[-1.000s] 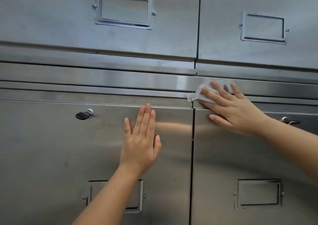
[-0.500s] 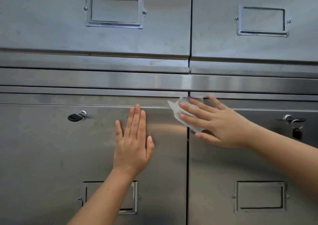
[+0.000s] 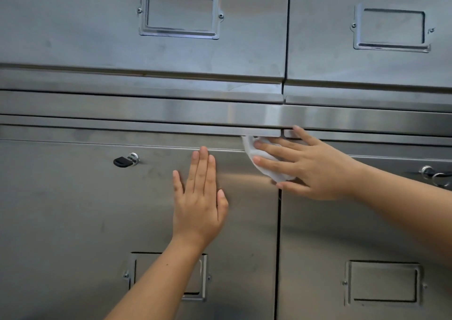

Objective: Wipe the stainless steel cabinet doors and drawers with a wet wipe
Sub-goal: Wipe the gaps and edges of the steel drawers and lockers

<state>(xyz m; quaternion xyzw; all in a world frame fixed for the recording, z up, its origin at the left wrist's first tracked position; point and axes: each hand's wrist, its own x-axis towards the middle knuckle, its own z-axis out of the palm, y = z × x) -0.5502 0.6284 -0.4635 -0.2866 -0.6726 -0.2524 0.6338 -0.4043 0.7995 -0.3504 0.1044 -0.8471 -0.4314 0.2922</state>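
Note:
A stainless steel cabinet fills the view. My right hand (image 3: 308, 167) presses a white wet wipe (image 3: 259, 159) flat against the top right corner of the lower left door (image 3: 85, 209), just left of the seam to the lower right door (image 3: 354, 234). The wipe's top edge touches the ledge under the horizontal rail (image 3: 146, 110). My left hand (image 3: 199, 197) lies flat on the lower left door with fingers together pointing up and holds nothing. Two upper drawers, the left drawer (image 3: 73, 33) and the right drawer (image 3: 325, 58), sit above the rail.
A black-headed key (image 3: 122, 161) sticks out of the left door's lock. Another lock with a key ring (image 3: 434, 175) is on the right door. Each panel carries a metal label frame, such as the upper left label frame (image 3: 179, 12) and the lower right label frame (image 3: 384, 286).
My right hand has slid the wipe down from the rail and leftward across the seam onto the left door's top corner. My left hand stays flat on the left door.

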